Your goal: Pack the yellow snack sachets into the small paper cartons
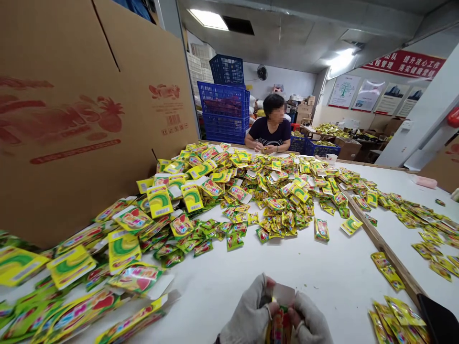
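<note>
Both of my hands wear pale gloves with bare fingertips and meet low in the view, above the white table [215, 286]. My left hand [249, 310] grips the left side of a small candy box [278, 327], with its grey-white flap standing up. Closed on the right side of the same box is my right hand [311, 317]. Red and green print shows between the fingers; the lower part of the box is hidden. Ahead lies a large heap of yellow-green candy boxes [193, 197] mixed with small candy packets [287, 222].
A tall cardboard carton [143, 119] walls off the left. A wooden strip [387, 253] runs along the right, with candy packets [398, 317] and a black object [439, 317] near it. Across the table sits another person [270, 129]. Blue crates [224, 110] stand behind.
</note>
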Demonstrator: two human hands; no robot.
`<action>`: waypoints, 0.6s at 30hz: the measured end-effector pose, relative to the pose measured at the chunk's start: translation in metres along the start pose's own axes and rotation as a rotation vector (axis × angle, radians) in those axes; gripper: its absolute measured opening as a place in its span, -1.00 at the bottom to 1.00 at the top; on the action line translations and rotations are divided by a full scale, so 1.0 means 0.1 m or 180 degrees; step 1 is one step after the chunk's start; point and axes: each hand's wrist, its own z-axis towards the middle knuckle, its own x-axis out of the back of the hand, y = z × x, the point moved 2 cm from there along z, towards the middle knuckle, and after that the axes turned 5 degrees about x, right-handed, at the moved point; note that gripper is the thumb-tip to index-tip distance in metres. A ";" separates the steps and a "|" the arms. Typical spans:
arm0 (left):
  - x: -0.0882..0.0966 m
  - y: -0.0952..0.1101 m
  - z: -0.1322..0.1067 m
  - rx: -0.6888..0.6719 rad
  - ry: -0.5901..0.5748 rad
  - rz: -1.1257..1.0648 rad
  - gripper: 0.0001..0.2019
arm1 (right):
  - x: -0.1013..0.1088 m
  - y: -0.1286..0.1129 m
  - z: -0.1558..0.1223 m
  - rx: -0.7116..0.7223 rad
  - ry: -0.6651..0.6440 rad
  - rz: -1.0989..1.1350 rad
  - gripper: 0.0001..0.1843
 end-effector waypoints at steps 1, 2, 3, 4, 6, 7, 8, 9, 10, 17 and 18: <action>-0.02 0.04 0.00 -0.0010 0.0028 -0.0045 -0.47 | 0.01 0.00 0.02 -0.0092 -0.0090 0.0034 -0.51; -0.04 0.08 -0.01 -0.0036 0.0055 0.0046 -0.45 | 0.03 -0.01 0.04 -0.0179 -0.0108 0.0061 -0.51; -0.05 0.13 -0.01 -0.0071 0.0085 0.0250 -0.49 | 0.06 -0.03 0.05 -0.0240 -0.0063 0.0053 -0.51; -0.05 0.18 -0.02 -0.0111 0.0103 0.0500 -0.58 | 0.09 -0.08 0.06 -0.0259 -0.0026 -0.0004 -0.52; -0.05 0.27 -0.05 -0.0224 0.0074 0.0957 -0.80 | 0.15 -0.24 0.07 -0.0141 -0.0118 -0.0286 -0.59; -0.04 0.31 -0.07 -0.0274 -0.0011 0.1091 -0.83 | 0.17 -0.33 0.08 -0.0050 -0.0298 -0.0469 -0.67; -0.04 0.34 -0.09 -0.0303 -0.0118 0.1139 -0.81 | 0.19 -0.42 0.08 0.0054 -0.0466 -0.0615 -0.71; -0.03 0.37 -0.11 -0.0305 -0.0227 0.1141 -0.78 | 0.20 -0.51 0.09 0.0158 -0.0622 -0.0718 -0.70; -0.02 0.40 -0.12 -0.0279 -0.0302 0.1134 -0.75 | 0.21 -0.58 0.11 0.0246 -0.0733 -0.0779 -0.69; 0.04 0.60 -0.15 0.0100 -0.0342 0.1345 -0.71 | 0.22 -0.82 0.25 -0.0032 -0.0858 -0.0770 -0.75; 0.04 0.61 -0.14 0.0079 -0.0352 0.1389 -0.73 | 0.21 -0.83 0.26 -0.0067 -0.0886 -0.0759 -0.77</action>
